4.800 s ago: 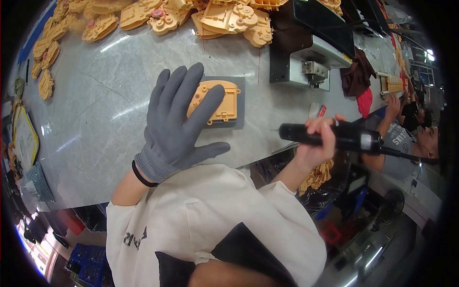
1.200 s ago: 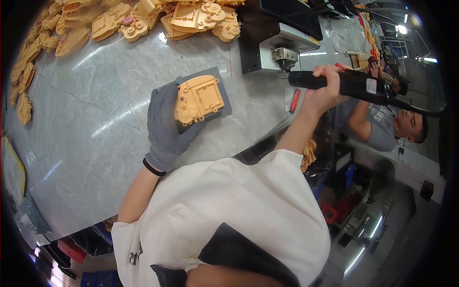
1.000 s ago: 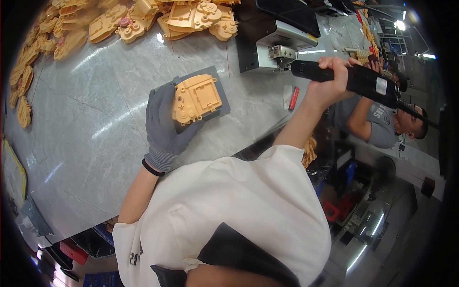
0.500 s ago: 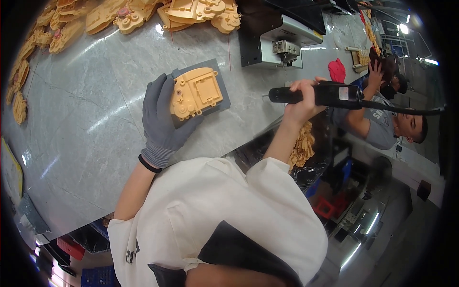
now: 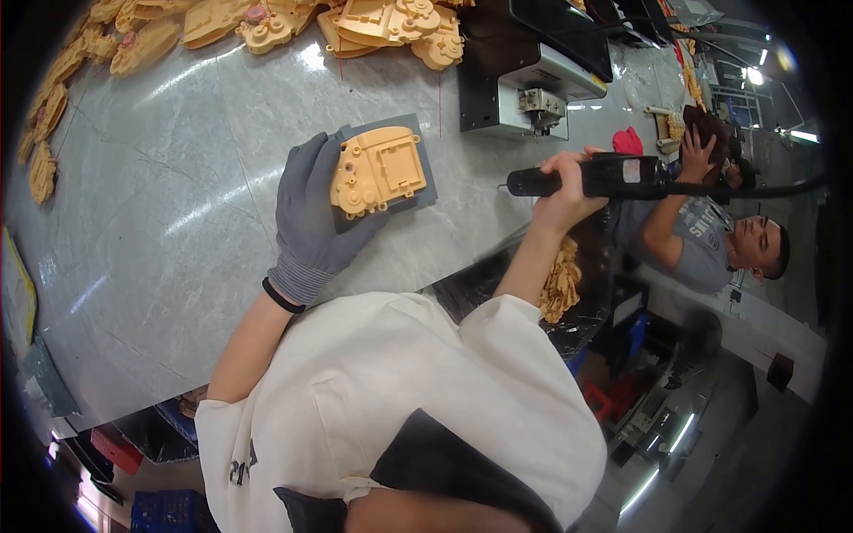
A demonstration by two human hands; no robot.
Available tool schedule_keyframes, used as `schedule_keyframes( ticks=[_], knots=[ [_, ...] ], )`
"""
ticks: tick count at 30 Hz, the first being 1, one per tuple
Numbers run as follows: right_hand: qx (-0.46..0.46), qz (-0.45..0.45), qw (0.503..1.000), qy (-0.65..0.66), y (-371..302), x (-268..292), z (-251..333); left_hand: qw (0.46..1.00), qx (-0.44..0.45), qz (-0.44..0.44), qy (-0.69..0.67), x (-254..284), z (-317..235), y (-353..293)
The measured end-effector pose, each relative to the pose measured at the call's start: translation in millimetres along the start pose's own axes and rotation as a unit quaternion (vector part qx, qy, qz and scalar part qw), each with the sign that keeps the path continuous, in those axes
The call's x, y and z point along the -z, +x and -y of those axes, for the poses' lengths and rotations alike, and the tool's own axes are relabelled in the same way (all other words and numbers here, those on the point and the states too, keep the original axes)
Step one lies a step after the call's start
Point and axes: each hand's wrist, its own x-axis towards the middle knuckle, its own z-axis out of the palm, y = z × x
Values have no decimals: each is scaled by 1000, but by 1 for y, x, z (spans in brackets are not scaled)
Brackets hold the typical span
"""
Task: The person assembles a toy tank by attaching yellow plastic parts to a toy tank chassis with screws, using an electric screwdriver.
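Observation:
My left hand (image 5: 313, 209), in a grey glove, is closed around the left side of a yellow-orange plastic housing (image 5: 380, 171). The housing has round bosses and a square recess, and it lies on a dark grey block (image 5: 427, 169) on the table. To the right, my bare right hand (image 5: 567, 191) grips a black electric screwdriver (image 5: 613, 178) held sideways. Its thin bit points left toward the housing and is apart from it. Whether a screw sits on the bit is too small to tell. My glove hides the housing's left edge.
More yellow-orange housings (image 5: 378, 22) are heaped along the table's far and left edges. A black and silver box-shaped machine (image 5: 506, 89) stands beyond the screwdriver, with a red cloth (image 5: 627, 140) to its right. A cable trails right from the screwdriver. A co-worker (image 5: 702, 235) is at the right.
The view has shifted slightly, so the table's things appear a little farther right. My left hand stays on the housing, and my right hand still holds the screwdriver.

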Motion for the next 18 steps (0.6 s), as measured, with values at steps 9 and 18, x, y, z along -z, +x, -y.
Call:
schedule_keyframes(
  ticks=[9, 18],
  knots=[
    [-44, 192, 925, 326, -27, -36, 63, 996, -77, -48, 11, 11, -4, -5],
    [-151, 280, 869, 378, -50, -77, 63, 989, -133, -62, 33, 18, -4, -7]
  ],
)
